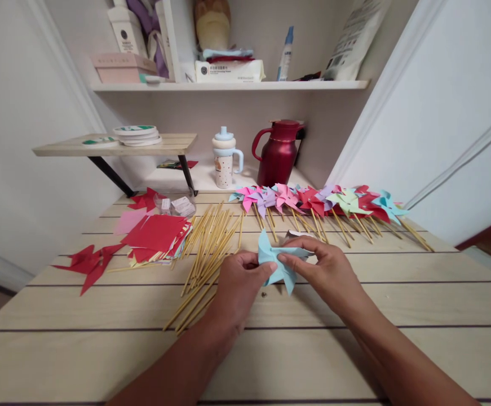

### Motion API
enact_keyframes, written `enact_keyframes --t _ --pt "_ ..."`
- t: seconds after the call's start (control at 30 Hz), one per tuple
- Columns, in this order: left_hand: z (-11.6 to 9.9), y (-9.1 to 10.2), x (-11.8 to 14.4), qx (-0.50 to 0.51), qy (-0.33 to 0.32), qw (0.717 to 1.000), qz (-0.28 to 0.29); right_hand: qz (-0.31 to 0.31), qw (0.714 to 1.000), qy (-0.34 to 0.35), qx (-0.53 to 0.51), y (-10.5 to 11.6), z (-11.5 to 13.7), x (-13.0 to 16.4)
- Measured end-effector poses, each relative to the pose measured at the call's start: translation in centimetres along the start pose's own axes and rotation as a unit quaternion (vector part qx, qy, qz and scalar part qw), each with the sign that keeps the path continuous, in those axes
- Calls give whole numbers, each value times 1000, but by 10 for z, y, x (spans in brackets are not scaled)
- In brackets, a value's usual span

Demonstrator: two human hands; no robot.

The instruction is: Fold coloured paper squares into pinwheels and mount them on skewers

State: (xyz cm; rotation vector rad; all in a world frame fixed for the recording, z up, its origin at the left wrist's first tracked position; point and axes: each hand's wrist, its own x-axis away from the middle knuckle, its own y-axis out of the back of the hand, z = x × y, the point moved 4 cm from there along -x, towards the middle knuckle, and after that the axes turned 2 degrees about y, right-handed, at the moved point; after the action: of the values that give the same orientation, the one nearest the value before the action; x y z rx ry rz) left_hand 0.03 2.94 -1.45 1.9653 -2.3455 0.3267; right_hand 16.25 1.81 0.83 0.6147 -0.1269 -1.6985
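Observation:
A light blue paper pinwheel [285, 274] is held just above the table in front of me, its blades folded toward the middle. My left hand [242, 277] pinches its left side, thumb near the centre. From the right, my right hand [319, 264] grips it with the thumb pressed at the centre and fingers behind. No stick shows on this pinwheel. Close to my left hand lies a loose pile of thin wooden sticks [205, 254]. Beyond my right hand, finished pinwheels on sticks [313, 200] lie in a row.
Left on the table are stacked red paper squares [156, 234], a red paper pinwheel [91, 264] and small clear packets [181, 206]. Behind stand a cup [224, 163] and a red jug [278, 155]. A small raised shelf [169, 145] holds tape rolls [137, 135].

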Motion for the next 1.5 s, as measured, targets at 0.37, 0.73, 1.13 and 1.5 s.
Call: enact_keyframes --t 0.37,0.73,1.13,1.5 --pt "0 2 1 -11 16 1000 -18 24 998 -38 -47 0 1 1" --pt "2 0 -1 11 3 1000 -8 28 1000 -4 14 -3 -4 0" --pt "-2 -2 2 49 14 998 39 -7 1000 0 26 1 -2 0" --pt "3 -1 -1 34 0 999 -17 2 999 31 20 -4 4 3"
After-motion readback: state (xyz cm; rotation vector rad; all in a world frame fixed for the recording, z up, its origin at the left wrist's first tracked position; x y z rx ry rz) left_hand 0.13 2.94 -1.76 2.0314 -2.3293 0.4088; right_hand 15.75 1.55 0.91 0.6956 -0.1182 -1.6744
